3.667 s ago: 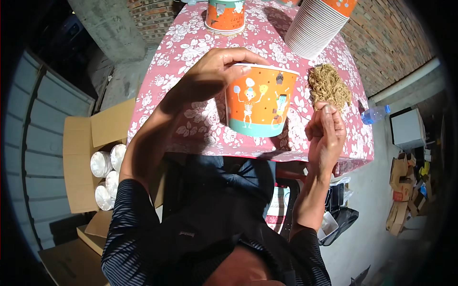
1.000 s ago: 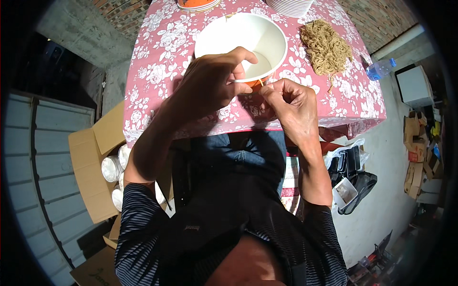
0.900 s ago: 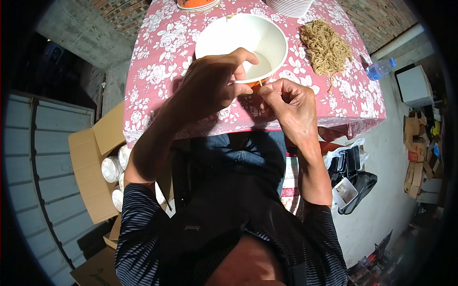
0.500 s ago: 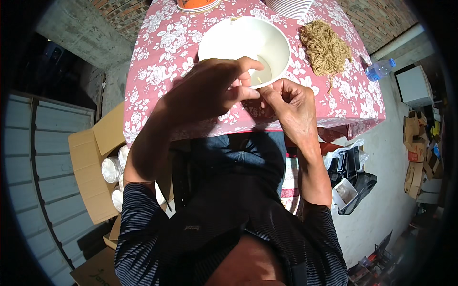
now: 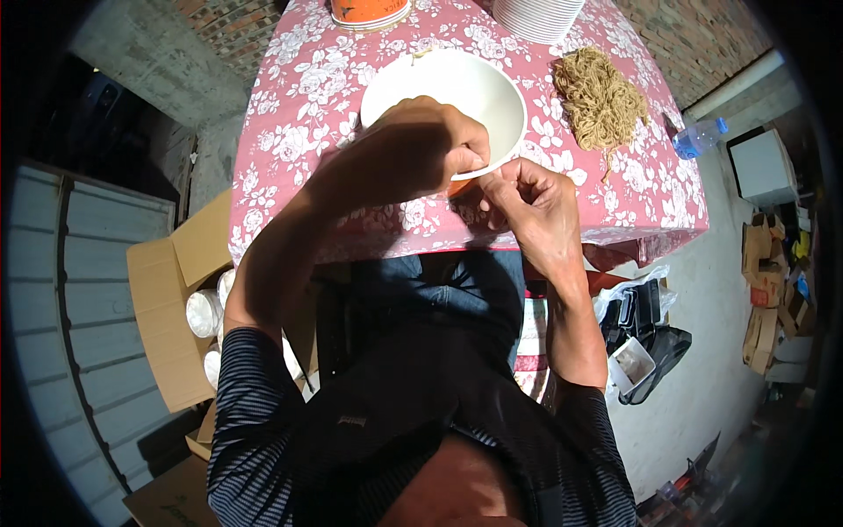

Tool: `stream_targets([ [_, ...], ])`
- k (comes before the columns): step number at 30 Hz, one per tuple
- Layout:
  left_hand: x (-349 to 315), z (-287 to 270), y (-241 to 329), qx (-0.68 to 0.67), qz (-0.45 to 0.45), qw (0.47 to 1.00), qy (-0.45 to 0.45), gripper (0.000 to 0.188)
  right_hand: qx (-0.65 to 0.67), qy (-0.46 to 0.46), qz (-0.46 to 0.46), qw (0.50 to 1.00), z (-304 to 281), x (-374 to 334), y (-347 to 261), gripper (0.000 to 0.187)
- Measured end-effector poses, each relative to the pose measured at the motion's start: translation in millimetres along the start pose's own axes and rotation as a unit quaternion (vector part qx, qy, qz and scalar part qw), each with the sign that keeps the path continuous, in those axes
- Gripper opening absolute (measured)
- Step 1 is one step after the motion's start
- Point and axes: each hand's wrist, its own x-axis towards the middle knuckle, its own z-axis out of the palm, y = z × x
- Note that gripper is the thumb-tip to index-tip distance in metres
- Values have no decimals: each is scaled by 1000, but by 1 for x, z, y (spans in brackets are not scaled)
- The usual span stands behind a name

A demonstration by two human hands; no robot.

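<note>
A paper bucket (image 5: pixel 496 92), white inside with some orange showing outside below its near rim, stands at the table's near edge. Inside its near rim, my left hand (image 5: pixel 430 140) is closed in a pinch, its fingertips on a string that they mostly hide. My right hand (image 5: pixel 534 198) is closed just outside the same rim, thumb and forefinger pressed together against the edge. What those fingers grip is too small to make out. A short tan string (image 5: pixel 422 54) sticks out at the bucket's far rim.
On the flowered tablecloth (image 5: pixel 294 140) lie a heap of tan string (image 5: pixel 601 97), stacked white tubs (image 5: pixel 537 19) and stacked orange buckets (image 5: pixel 371 12). A plastic bottle (image 5: pixel 700 139) is by the right edge. An open carton (image 5: pixel 158 307) with white rolls stands left.
My left hand has gone from spread fingers to a closed pinch at the near rim. The pale string end there is now hidden. The bucket sits slightly lower in view.
</note>
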Motion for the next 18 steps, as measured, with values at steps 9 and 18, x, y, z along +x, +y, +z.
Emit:
stream_targets([
  [9,-21,-22,-1,-71,-70,992,-84,17,-332,-49,-223,915,-91,40,1,11],
  [18,-19,-9,3,-73,-62,995,1,11,-279,-126,-402,863,-46,47,-55,7],
])
